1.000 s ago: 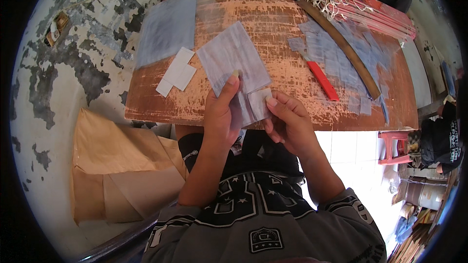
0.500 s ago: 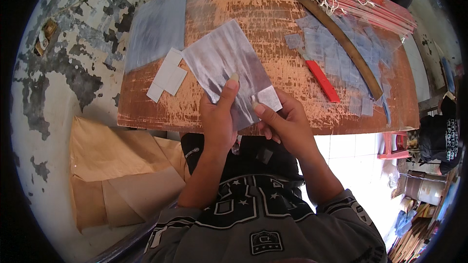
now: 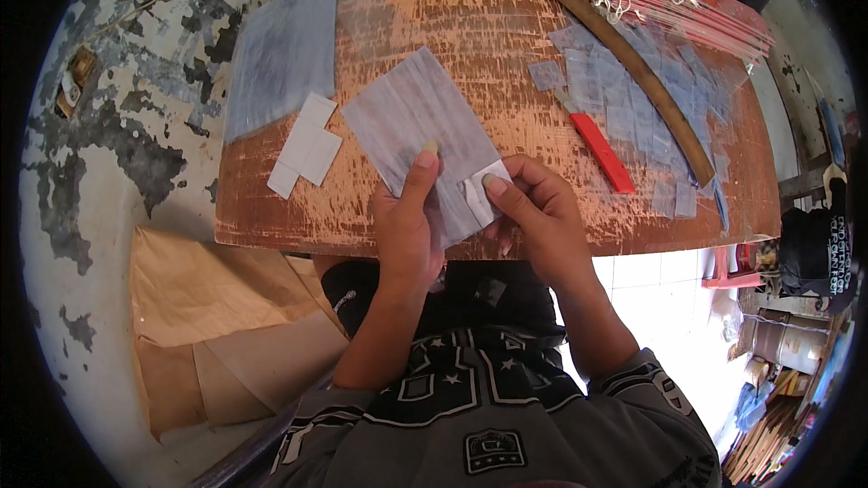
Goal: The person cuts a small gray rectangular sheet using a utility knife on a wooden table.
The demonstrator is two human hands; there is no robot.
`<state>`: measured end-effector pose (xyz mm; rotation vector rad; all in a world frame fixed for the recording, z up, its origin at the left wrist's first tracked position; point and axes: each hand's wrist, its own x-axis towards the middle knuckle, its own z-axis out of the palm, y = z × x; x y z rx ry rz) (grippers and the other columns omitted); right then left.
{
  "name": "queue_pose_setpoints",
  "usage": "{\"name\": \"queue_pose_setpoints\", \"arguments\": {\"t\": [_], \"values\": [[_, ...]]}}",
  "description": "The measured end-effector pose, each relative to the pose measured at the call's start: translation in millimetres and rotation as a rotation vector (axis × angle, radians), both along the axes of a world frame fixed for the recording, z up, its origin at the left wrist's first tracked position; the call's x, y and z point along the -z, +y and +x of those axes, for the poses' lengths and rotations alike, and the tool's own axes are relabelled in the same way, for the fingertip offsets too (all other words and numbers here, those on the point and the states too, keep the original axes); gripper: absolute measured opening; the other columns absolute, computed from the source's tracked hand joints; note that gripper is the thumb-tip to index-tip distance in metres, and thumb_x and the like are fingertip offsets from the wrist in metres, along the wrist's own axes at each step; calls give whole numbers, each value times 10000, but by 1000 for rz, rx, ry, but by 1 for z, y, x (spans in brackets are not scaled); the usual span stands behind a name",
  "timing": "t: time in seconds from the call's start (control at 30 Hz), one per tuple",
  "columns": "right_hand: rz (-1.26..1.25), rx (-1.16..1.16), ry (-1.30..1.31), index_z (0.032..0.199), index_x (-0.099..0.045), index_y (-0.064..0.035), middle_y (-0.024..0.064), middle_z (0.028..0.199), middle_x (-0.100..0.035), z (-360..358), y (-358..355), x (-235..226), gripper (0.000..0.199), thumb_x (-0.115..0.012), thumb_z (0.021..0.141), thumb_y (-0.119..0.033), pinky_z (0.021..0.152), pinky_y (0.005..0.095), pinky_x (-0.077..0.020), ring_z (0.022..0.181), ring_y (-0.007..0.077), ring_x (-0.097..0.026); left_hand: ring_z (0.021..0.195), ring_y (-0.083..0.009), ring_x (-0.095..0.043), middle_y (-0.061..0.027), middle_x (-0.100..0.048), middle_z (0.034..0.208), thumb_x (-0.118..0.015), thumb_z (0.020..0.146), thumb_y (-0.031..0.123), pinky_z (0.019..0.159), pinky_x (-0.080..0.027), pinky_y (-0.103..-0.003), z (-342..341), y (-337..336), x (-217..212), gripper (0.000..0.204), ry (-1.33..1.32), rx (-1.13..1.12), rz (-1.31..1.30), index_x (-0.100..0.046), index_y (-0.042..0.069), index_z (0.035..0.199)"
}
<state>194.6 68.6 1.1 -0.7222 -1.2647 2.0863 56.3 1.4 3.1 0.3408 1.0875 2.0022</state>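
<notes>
My left hand (image 3: 409, 230) grips a clear plastic sheet (image 3: 411, 108) near its lower left edge, the thumb lying on top and the other fingers hidden underneath. At the lower right corner of that sheet, my right hand (image 3: 547, 221) pinches a small white paper piece (image 3: 479, 208) under its thumb. The paper lies against the plastic, and its left edge looks curled or wrinkled. Both hands hold the sheet tilted above the table's near edge. Left of the sheet, several white paper pieces (image 3: 315, 146) rest overlapped on the worn brown table (image 3: 398, 32).
A stack of larger plastic sheets (image 3: 285, 50) lies at the far left. To the right are a red cutter (image 3: 603, 154), a curved-looking brown strip (image 3: 644, 68), scattered small plastic pieces (image 3: 624, 122) and a bundle of reddish rods with white strings (image 3: 696, 18). Brown paper (image 3: 212, 289) stands below left.
The plastic sheet has tipped slightly and lost its bright glare. My right thumb has shifted up and right onto the white paper, which has moved a little left and down.
</notes>
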Motion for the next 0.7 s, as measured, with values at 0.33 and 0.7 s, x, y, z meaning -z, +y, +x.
{"name": "queue_pose_setpoints", "arguments": {"t": [0.33,0.7], "values": [[149,129,23,1229,-612,-44,50,984,-670,-14,-7,5,269,-684,984,-129,724,248,-515,857,126,-650,1058,-194,-671,-92,-668,1193,-603,1027,192,907,-552,-353,-7,0,9,370,-122,49,20,-535,2,1337],[601,183,-50,969,-707,-7,55,925,-654,-15,8,14,78,-737,907,-45,763,267,-476,846,129,-605,1080,-156,-642,-80,-662,1173,-652,1005,152,959,-521,-327,-9,-8,2,336,-183,175,-6,-574,-15,1286]]}}
